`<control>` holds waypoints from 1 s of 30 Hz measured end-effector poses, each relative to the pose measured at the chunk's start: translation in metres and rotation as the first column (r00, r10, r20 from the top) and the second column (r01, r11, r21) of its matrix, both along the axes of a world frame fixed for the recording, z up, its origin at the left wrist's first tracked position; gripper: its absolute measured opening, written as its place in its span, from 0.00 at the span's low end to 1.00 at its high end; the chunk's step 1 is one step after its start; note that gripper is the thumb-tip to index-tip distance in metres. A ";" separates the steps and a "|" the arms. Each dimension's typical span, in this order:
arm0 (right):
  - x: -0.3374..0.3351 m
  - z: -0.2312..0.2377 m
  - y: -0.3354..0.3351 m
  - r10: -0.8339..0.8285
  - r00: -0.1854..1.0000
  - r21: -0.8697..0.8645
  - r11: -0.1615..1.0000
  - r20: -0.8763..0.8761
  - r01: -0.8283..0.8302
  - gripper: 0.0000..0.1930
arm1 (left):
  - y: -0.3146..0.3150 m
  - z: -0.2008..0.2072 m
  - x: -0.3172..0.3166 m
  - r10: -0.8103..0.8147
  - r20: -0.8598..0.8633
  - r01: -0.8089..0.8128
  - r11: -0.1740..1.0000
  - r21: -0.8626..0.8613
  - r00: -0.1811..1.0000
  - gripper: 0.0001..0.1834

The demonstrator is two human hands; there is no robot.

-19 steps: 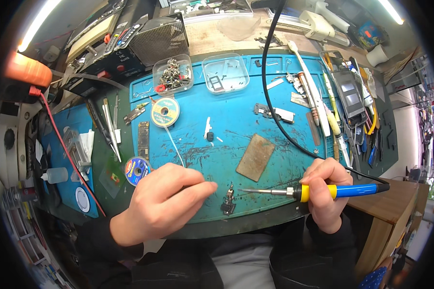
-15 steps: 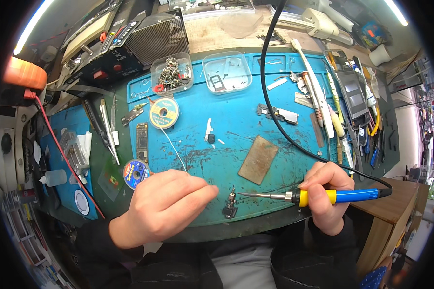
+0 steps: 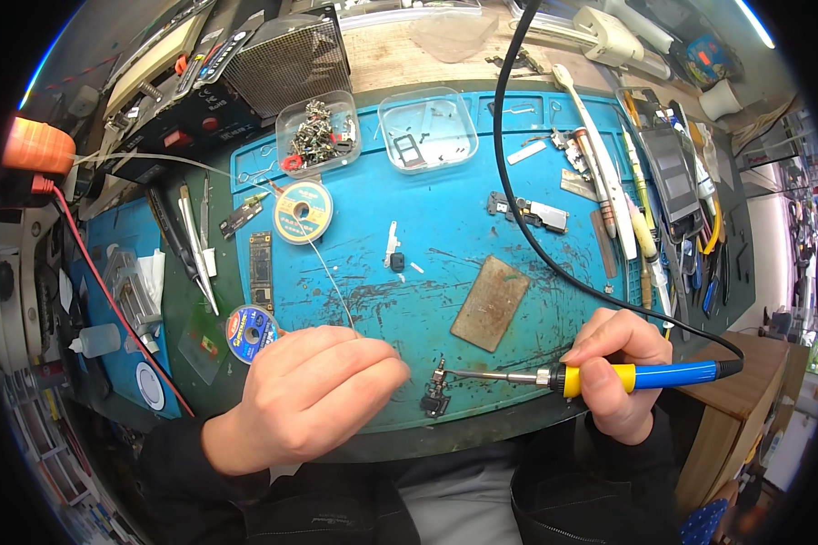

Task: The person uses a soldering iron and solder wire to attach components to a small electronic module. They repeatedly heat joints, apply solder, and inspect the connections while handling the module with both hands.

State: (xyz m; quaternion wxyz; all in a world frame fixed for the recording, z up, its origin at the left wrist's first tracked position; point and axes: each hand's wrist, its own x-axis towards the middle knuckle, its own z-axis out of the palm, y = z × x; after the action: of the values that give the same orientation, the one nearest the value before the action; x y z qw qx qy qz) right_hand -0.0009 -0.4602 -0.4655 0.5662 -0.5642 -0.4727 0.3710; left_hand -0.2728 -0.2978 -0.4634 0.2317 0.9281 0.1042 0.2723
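Blue repair mat point(image 3: 454, 227) on a wooden tabletop point(image 3: 382, 68). Lower right, the right hand point(image 3: 613, 374) grips a soldering iron point(image 3: 668, 374), tip at a small electronic component point(image 3: 436, 400), lower centre. Lower left, the left hand point(image 3: 304, 395) has fingers together, hiding a thin wire's point(image 3: 325, 267) end.

Item count at your bench
You had one left hand point(image 3: 304, 395), one right hand point(image 3: 616, 374), one soldering iron point(image 3: 570, 381), one small dark component point(image 3: 436, 392) between your hands, two labelled spools point(image 3: 286, 215), two square clear tubs point(image 3: 454, 132) and one brown rectangular plate point(image 3: 490, 302).
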 end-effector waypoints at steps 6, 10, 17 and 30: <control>0.000 0.002 0.000 0.014 1.000 -0.012 1.000 0.011 -0.014 0.04 | -0.001 -0.001 0.000 0.002 -0.005 -0.002 1.000 0.006 1.000 0.16; 0.000 0.002 0.001 0.018 1.000 -0.015 1.000 0.016 -0.017 0.04 | -0.001 0.000 0.000 0.005 -0.011 -0.005 1.000 0.010 1.000 0.15; 0.000 0.002 0.001 0.013 1.000 -0.009 1.000 0.016 -0.013 0.04 | -0.002 0.000 -0.001 0.011 -0.014 -0.011 1.000 0.013 1.000 0.15; 0.001 0.002 0.001 0.020 0.999 -0.009 1.000 0.034 -0.020 0.04 | -0.003 -0.001 0.002 0.029 -0.003 -0.029 0.999 0.025 1.000 0.15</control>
State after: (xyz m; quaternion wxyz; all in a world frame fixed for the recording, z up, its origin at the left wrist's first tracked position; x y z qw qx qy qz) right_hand 0.0005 -0.4591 -0.4637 0.5519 -0.5680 -0.4862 0.3692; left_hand -0.2711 -0.3006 -0.4645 0.2160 0.9297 0.1149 0.2752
